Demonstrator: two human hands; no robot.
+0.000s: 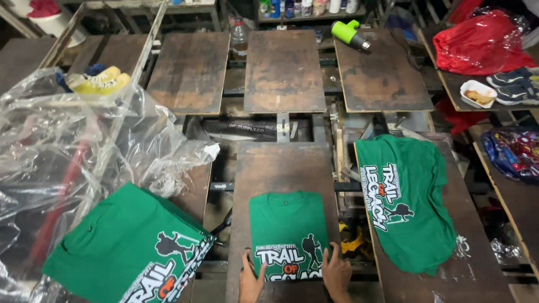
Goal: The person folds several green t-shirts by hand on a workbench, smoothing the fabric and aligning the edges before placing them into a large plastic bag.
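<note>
A folded green cotton T-shirt with a white and orange print (pixel 288 233) lies flat on the near worn wooden platen (pixel 278 165), its lower edge cut off by the frame. Both hands press on it: the left hand (pixel 251 280) open, fingers spread over the print's left side, and the right hand (pixel 336 273) flat on the right side, neither gripping. Wrists run out of view. Left, a stack of matching green shirts (pixel 126 247) sits beside crumpled clear plastic sheeting (pixel 62 146). Right, another green printed shirt (pixel 407 202) drapes loosely over a neighbouring board (pixel 471 269). Far back, a lime-green heat gun (pixel 349 33) rests, partly shadowed.
</note>
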